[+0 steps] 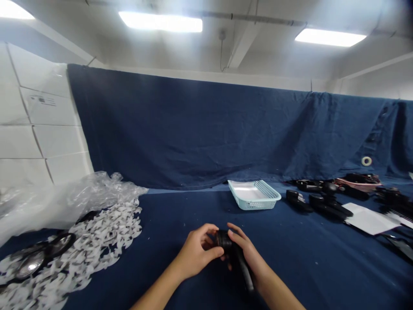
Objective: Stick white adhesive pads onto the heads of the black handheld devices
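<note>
Presently the grip is narrow and closed on one object: the left hand (196, 252) and the right hand (247, 254) both wrap a black handheld device (225, 240), held low over the worktop (322, 275), which is covered in dark blue cloth. The left fingers curl around the device's rounded head from the near left, and the right fingers lie over the same head from the right. The device's long black handle (243, 271) runs down and toward the wearer, past the right palm. Its exact type cannot be told from this view. Ahead of the grip, and slightly right, sits a light blue plastic basket (254, 195) with a white sheet inside. Further right of the grip lies a group of similar black devices (324, 202), with a sheet of white paper (368, 218) just beside them and a pink tray (358, 184) behind them. Left of the grip is a heap of white packing scraps (108, 241), with a clear plastic bag (72, 202) bunched behind it. Round glass discs in black rims (41, 258) lie at the far lower left, among the scraps. A dark blue cloth (183, 129) hangs behind the worktop, and a roll of tape (366, 161) rests against it, up and to the right of the grip.
</note>
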Action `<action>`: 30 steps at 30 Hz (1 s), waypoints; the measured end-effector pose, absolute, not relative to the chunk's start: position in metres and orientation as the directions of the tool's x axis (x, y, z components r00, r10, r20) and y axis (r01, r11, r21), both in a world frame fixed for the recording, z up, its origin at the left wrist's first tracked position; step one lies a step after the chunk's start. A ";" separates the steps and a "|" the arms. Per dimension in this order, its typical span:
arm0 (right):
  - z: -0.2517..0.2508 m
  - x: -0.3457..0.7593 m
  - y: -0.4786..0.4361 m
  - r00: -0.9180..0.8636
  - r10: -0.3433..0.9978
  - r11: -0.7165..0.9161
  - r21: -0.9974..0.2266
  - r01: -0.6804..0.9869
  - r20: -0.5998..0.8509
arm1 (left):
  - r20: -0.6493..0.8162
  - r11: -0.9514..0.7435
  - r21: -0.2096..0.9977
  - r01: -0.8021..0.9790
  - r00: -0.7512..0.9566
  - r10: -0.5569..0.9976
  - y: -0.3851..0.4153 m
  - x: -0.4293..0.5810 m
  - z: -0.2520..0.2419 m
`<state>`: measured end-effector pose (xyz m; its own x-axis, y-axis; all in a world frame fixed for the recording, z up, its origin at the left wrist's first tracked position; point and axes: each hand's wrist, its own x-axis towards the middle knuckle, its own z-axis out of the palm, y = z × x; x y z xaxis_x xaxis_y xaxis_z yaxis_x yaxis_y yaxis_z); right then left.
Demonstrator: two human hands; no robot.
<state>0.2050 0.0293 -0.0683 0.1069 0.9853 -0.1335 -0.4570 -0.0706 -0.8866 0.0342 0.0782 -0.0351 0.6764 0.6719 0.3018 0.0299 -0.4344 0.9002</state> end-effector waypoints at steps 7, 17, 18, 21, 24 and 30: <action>-0.059 0.197 0.017 0.019 0.952 -0.249 -0.809 -0.533 -0.306 | 0.382 -0.543 0.830 0.129 0.578 0.721 0.079 0.037 -0.044; -0.054 0.194 0.009 -0.241 0.901 -0.432 -0.706 -0.561 -0.360 | 0.524 -0.631 0.749 0.203 0.401 0.751 0.058 0.049 -0.028; -0.055 0.194 0.009 -0.276 0.903 -0.430 -0.693 -0.578 -0.330 | 0.521 -0.622 0.764 0.175 0.402 0.753 0.057 0.050 -0.025; -0.061 0.190 0.010 -0.378 0.900 -0.422 -0.651 -0.631 -0.217 | 0.454 -0.526 0.850 0.028 0.470 0.757 0.059 0.049 -0.019; -0.070 0.186 0.013 -0.451 0.876 -0.449 -0.635 -0.629 -0.173 | 0.403 -0.431 0.896 -0.106 0.600 0.691 0.063 0.046 -0.013; -0.084 0.186 0.018 -0.695 0.717 -0.558 -0.636 -0.534 -0.046 | 0.379 -0.412 0.897 -0.163 0.764 0.522 0.061 0.039 0.001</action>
